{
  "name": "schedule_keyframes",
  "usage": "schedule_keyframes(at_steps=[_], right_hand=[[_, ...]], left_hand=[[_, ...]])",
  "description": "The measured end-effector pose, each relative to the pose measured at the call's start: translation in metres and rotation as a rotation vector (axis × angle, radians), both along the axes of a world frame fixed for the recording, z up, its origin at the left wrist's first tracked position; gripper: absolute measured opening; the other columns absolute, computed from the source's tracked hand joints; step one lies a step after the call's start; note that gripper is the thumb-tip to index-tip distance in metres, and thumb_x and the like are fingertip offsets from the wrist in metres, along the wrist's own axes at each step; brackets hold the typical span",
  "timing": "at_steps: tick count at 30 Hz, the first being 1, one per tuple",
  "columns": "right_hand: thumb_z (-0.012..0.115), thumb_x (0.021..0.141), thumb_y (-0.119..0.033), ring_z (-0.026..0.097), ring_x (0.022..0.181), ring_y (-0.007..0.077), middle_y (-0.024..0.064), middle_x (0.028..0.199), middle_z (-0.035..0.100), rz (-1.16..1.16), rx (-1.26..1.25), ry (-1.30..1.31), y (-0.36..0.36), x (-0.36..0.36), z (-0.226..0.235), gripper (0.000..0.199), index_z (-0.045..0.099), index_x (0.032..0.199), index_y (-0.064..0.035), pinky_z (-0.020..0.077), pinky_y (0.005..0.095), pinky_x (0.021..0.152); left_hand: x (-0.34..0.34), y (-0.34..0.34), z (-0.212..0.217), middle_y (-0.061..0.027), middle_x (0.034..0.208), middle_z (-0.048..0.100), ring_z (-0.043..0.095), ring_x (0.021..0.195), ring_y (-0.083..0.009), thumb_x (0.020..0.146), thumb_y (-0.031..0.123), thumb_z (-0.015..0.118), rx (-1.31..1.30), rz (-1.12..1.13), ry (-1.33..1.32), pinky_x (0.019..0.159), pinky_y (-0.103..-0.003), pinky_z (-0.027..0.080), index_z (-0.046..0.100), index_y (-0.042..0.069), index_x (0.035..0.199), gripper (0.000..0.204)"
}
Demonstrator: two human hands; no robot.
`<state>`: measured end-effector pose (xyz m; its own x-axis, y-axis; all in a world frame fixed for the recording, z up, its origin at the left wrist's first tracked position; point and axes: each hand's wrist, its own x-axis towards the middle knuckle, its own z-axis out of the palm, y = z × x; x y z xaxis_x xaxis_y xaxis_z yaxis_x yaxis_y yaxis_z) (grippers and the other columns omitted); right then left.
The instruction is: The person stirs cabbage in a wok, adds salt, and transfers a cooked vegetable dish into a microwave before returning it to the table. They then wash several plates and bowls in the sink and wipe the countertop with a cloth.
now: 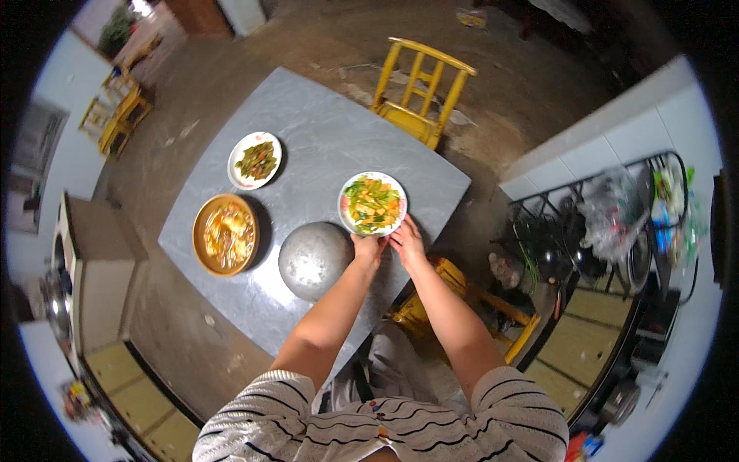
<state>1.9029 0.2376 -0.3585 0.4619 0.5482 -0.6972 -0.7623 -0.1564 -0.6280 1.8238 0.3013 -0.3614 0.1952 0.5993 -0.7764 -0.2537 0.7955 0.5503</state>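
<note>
Both of my hands grip the near rim of a white plate (342,209) that holds a stir-fried dish (374,204) of green and orange pieces. My left hand (369,248) is at the near-left of the rim, and my right hand (407,238) is at the near-right. Their undersides are hidden, and I cannot tell whether the plate rests on the grey table (323,138) or hangs just above it. Just left of my left hand lies a round, dull metal lid or upturned bowl (314,262).
On the table's left stand a brown bowl of soup (198,240) and a white plate of dark green food (235,173). Yellow chairs stand at the far edge (419,115) and beside my right arm (493,308). A black rack (608,173) with pans and plastic bags is at right.
</note>
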Motion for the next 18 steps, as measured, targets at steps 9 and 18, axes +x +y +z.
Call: schedule_keyframes(at_steps=[9,18], right_hand=[[0.056,0.093,-0.033,0.058,0.075,0.0149,0.0029,0.082,0.055,-0.267,-0.075,-0.627,-0.106,-0.069,-0.014,0.026,0.056,0.109,-0.0133,0.0467,0.0303,0.056],[0.047,0.097,-0.037,0.054,0.048,0.0164,0.0061,0.059,0.047,-0.75,-0.21,-0.614,-0.412,-0.282,0.042,0.051,0.031,0.132,-0.0025,0.0497,0.0317,0.058]], left_hand=[[-0.04,-0.079,0.029,-0.01,0.089,0.057,0.06,0.066,-0.026,0.089,-0.003,0.043,0.069,-0.334,-0.064,0.061,-0.038,0.055,0.018,0.015,0.137,0.057],[-0.226,-0.302,0.087,-0.0108,0.076,0.056,0.048,0.048,-0.0158,0.087,0.006,0.049,0.605,-1.319,-0.108,0.043,-0.026,0.04,0.018,0.018,0.113,0.042]])
